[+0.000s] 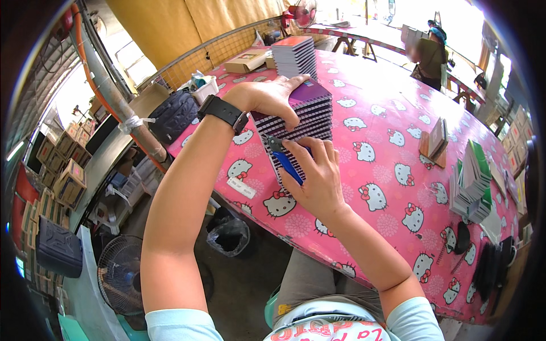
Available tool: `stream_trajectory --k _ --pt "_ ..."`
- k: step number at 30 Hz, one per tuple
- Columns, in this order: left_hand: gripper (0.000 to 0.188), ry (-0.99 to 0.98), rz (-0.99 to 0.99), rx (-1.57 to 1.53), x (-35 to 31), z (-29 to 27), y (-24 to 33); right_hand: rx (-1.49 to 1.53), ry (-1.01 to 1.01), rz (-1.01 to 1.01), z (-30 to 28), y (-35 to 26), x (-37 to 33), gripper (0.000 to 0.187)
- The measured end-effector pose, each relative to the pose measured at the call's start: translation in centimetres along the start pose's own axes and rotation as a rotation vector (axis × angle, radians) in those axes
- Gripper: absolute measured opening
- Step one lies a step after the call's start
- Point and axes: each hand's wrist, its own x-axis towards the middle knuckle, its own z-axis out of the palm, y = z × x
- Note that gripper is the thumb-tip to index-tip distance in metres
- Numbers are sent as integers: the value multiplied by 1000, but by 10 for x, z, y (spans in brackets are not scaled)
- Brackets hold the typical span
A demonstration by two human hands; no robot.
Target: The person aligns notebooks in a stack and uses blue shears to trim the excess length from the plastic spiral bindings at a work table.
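In front of me stands a tall stack of spiral notebooks, with a purple cover on top and black wire bindings facing me. My left hand, below a black wristwatch, grips the upper left of the stack. Its fingers reach over the cover and its thumb lies along the bindings. Held in my right hand are pliers with blue handles. Their dark jaws are at the left end of the bindings, below my left thumb. What the jaw tips touch is too small to tell.
The table has a pink cat-print cover. Another notebook stack stands behind mine; green-covered notebooks and a wooden stand are at right. A bin and fan stand lower left. A person works far off.
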Motion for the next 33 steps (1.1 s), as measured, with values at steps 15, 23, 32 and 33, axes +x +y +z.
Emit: stream_trajectory --k 15,23,32,33 --pt "119 39 25 25 -1 4 2 126 -70 78 -1 3 -6 46" --pt "118 35 -4 36 0 4 -2 -12 -33 -39 0 4 -9 42" --pt "118 49 19 30 -1 6 1 734 -267 528 -4 7 -9 39" --pt "118 44 15 22 -2 5 1 359 -157 267 -4 3 -12 40"
